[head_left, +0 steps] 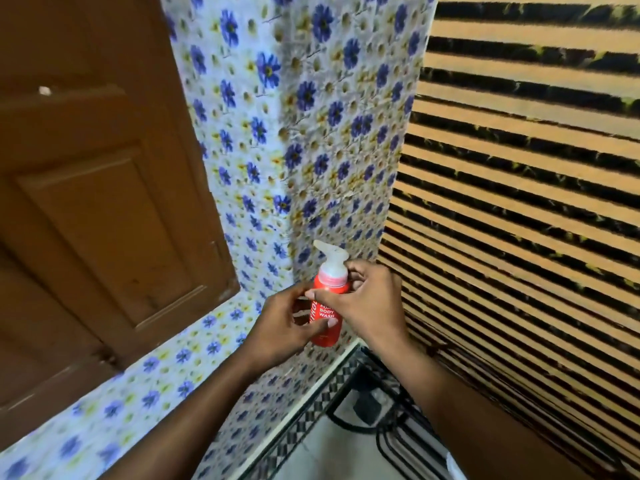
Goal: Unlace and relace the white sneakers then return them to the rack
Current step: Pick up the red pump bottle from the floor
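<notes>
No white sneakers or laces show in the head view. In the middle of the frame both of my hands hold a red body wash pump bottle with a white pump top. My left hand grips the bottle's body from the left. My right hand wraps the bottle near its neck from the right, thumb across the front. A black wire rack sits low at the bottom right, partly hidden by my right forearm.
A ledge covered in blue flower-patterned sheet runs along the left, with the same pattern on the wall corner. A brown wooden door stands at left. A striped orange and black covering fills the right. Patterned floor border lies below.
</notes>
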